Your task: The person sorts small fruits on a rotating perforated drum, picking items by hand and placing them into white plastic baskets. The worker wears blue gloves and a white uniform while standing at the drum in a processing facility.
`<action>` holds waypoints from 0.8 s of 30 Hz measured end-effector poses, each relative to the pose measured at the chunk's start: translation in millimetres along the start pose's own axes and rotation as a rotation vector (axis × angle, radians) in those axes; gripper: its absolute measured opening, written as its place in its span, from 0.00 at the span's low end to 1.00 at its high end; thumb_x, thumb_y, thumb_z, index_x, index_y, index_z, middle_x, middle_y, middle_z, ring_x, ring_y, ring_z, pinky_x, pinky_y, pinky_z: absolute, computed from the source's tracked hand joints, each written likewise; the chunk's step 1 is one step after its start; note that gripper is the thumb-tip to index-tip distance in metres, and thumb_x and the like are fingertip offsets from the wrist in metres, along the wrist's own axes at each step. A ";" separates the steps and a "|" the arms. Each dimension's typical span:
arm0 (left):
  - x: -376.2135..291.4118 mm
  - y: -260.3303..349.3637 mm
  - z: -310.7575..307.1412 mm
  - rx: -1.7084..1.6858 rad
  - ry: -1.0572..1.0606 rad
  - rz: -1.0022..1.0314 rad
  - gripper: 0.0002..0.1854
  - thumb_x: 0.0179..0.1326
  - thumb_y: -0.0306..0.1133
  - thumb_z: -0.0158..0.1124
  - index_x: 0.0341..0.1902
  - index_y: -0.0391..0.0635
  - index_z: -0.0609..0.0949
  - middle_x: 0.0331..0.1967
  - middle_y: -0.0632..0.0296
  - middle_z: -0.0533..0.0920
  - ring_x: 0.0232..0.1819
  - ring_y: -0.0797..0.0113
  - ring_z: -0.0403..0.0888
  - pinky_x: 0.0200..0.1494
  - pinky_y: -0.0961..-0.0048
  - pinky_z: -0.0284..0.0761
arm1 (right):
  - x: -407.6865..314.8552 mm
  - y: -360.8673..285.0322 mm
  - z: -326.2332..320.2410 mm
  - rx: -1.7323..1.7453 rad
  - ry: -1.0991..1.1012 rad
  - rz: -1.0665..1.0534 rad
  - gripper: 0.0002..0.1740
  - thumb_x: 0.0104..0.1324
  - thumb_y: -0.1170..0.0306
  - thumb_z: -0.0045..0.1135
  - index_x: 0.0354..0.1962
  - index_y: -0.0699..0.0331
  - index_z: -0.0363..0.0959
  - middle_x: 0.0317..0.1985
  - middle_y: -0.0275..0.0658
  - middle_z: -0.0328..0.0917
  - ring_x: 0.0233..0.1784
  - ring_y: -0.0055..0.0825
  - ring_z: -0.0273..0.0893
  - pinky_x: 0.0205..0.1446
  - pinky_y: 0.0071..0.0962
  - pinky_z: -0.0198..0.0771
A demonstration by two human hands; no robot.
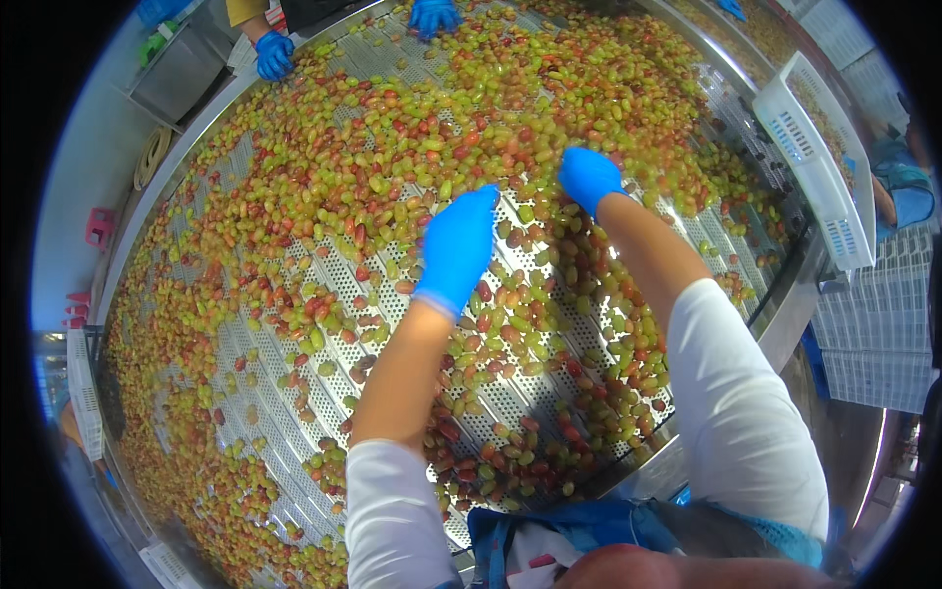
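Observation:
Small oval fruits in green, yellow and red lie loose over a perforated metal belt. My left hand, in a blue glove, is over the middle of the belt with its fingertips pointing away from me. Its fingers are bunched together, and whatever they may hold is hidden. Farther right, my right hand wears the same kind of glove and reaches in at the edge of a dense patch of fruit. Its fingers curl down out of sight, so a hold on any fruit cannot be made out.
Across the belt are another person's blue-gloved hands. A white plastic crate is propped on the right rim, above stacked crates. A metal rim borders the belt. Another white crate stands at the left edge.

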State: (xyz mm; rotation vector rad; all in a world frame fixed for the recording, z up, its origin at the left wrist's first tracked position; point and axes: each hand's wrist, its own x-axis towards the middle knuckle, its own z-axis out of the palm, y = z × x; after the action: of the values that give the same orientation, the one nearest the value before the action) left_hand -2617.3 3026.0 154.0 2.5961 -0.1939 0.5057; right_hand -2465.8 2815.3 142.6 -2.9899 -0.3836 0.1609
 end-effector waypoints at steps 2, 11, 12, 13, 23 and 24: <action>22.1 3.2 32.2 0.058 -0.055 -0.014 0.14 0.63 0.27 0.56 0.52 0.44 0.81 0.42 0.48 0.83 0.40 0.46 0.83 0.43 0.54 0.79 | -10.0 0.5 2.1 0.010 0.025 -0.072 0.11 0.63 0.64 0.54 0.39 0.60 0.79 0.43 0.52 0.81 0.46 0.52 0.80 0.48 0.47 0.75; -2.6 -4.6 39.5 -0.079 -0.241 -0.280 0.08 0.60 0.27 0.55 0.40 0.41 0.82 0.43 0.41 0.82 0.44 0.43 0.83 0.43 0.53 0.80 | -97.6 65.4 17.8 1.163 0.212 0.256 0.05 0.63 0.70 0.53 0.30 0.60 0.76 0.29 0.40 0.79 0.34 0.35 0.79 0.42 0.37 0.74; -29.3 -25.9 42.5 -0.178 -0.129 -0.268 0.09 0.60 0.28 0.54 0.41 0.40 0.80 0.43 0.39 0.80 0.46 0.37 0.78 0.47 0.49 0.75 | -122.3 60.9 14.4 1.474 0.084 0.141 0.04 0.64 0.70 0.53 0.29 0.58 0.74 0.28 0.35 0.76 0.32 0.31 0.77 0.40 0.34 0.73; -56.2 -40.7 44.1 -0.361 -0.085 -0.326 0.09 0.60 0.27 0.56 0.41 0.40 0.80 0.42 0.41 0.80 0.47 0.39 0.79 0.49 0.50 0.75 | -152.6 41.0 7.8 1.794 0.076 0.140 0.04 0.66 0.71 0.54 0.30 0.57 0.71 0.28 0.33 0.72 0.32 0.27 0.74 0.40 0.30 0.72; -57.4 -45.3 -14.4 -1.513 0.298 -0.615 0.21 0.66 0.28 0.60 0.62 0.38 0.76 0.49 0.57 0.79 0.49 0.61 0.81 0.59 0.65 0.77 | -394.4 -35.1 -1.7 2.590 -0.684 0.562 0.18 0.70 0.61 0.54 0.52 0.60 0.73 0.40 0.38 0.76 0.47 0.32 0.75 0.53 0.35 0.71; -32.2 -43.9 -16.0 -1.269 0.321 -0.603 0.20 0.68 0.28 0.58 0.62 0.37 0.75 0.50 0.57 0.79 0.48 0.60 0.81 0.57 0.64 0.78 | -406.0 -35.7 11.9 2.591 -0.767 0.456 0.17 0.72 0.61 0.53 0.53 0.62 0.74 0.39 0.36 0.76 0.45 0.29 0.75 0.52 0.32 0.71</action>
State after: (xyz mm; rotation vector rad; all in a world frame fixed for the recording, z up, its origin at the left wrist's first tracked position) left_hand -2642.2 3073.6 135.6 1.2145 0.2947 0.3659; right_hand -2866.6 2746.4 172.0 -0.3046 0.3503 0.8515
